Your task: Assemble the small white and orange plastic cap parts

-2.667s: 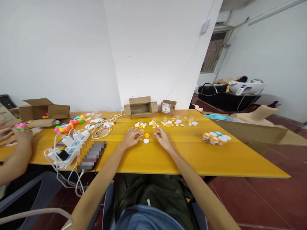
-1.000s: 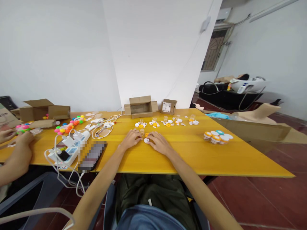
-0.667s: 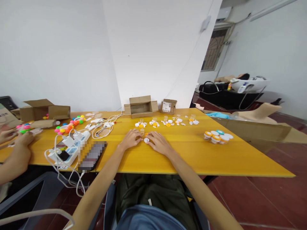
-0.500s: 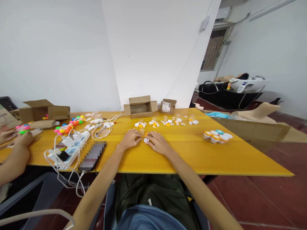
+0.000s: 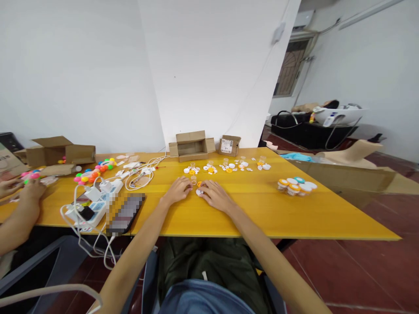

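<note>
Across the middle, a long yellow surface (image 5: 262,213), with an open cardboard box (image 5: 193,157) and a smaller carton (image 5: 226,145) at its far edge. At the left, another person's hand (image 5: 34,188) beside bright plastic balls (image 5: 96,172); nearer, a white power strip (image 5: 109,196). At the right, a cluster of lidded clear jars (image 5: 293,189), unmoved over these moments.

Centrally, two bare hands, now drawn closer together. Biggest change: the right hand (image 5: 214,194), a little earlier well apart from the loose parts, now in over them from the right. Opposite, the left hand (image 5: 179,189), hardly shifted, fingers bent inward. Farther off, a row of small loose parts (image 5: 211,169), apparently untouched.

Smallest, between the hands: a clear cup (image 5: 194,180) just beyond the left fingertips, then an orange ring (image 5: 199,184), partly covered by the right fingers, and nearest, a white disc (image 5: 198,192), at the right thumb and fingertips. Right grip: nearly closed around the disc's edge, but cannot tell pinch from light touch. Left grip: fingertips bunched, contents hidden, cannot tell full from empty. By judgement, handling of the disc just begun, cup and ring within easy reach.
</note>
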A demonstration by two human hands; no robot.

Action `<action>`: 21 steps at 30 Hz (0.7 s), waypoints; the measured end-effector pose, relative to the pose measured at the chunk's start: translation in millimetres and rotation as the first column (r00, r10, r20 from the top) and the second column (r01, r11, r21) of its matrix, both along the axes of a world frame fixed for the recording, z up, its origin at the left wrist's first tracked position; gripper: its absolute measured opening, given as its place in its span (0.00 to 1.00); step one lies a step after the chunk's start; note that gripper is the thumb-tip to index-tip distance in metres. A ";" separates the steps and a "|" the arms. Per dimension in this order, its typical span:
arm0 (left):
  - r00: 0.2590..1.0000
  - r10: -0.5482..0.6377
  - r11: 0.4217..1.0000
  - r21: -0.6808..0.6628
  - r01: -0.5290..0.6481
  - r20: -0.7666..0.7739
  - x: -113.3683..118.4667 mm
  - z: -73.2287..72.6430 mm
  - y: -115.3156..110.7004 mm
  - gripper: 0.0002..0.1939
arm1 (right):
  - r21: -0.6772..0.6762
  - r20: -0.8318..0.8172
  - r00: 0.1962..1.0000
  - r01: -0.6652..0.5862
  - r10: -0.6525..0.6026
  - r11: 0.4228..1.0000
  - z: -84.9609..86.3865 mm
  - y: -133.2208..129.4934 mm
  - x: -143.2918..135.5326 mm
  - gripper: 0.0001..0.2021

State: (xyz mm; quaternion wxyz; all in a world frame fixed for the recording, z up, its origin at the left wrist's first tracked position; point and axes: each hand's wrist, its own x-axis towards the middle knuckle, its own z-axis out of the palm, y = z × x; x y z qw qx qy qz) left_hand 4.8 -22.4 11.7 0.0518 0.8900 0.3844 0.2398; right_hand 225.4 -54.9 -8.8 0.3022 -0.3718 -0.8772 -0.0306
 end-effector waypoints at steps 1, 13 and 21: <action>1.000 -0.001 1.000 -0.012 0.001 0.009 0.6 0.1 -0.5 0.08 | 0.001 -0.004 1.000 0.000 0.000 1.000 0.1 -0.1 0.1 0.11; 0.980 -0.030 0.990 -0.130 0.057 0.198 9.5 -2.4 -0.8 0.05 | 0.017 -0.027 0.999 0.025 -0.025 1.000 -2.3 0.8 1.4 0.11; 0.938 -0.099 0.969 -0.181 0.166 0.333 13.7 -5.4 1.0 0.07 | 0.056 -0.019 1.000 0.019 -0.018 0.998 -2.0 -0.1 2.6 0.10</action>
